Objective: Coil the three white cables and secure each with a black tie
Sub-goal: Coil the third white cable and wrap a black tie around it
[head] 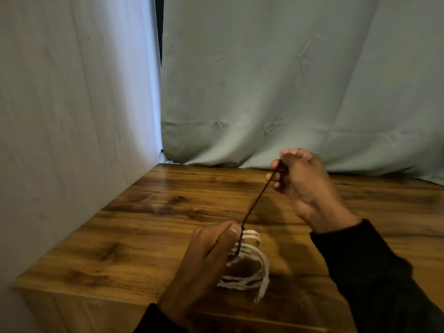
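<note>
- While one coiled white cable [249, 265] rests low over the near part of the wooden table [149, 227], its loops are gathered and its cut end hangs toward the near edge; coiling of this item is judged done.
- Left hand [206, 258]: fingers curled against the coil's left side, thumb pressed down on the black tie [257, 200] where it meets the loops.
- Right hand [298, 179]: raised above the table toward the back, thumb and fingers pinching the tie's far end, so the tie runs taut in a straight line between the two hands.
- Tie status: it appears to pass round the loops at the left hand's thumb; whether a knot is formed cannot be told, as the thumb hides that spot. Securing is judged in progress, not finished.
- Other two cables and their ties: not in view; their state cannot be told.
- Surroundings: pale fabric backdrop [288, 80] behind and to the left of the table.
- Remaining, as judged: tighten and finish this tie; any cables outstanding.
</note>
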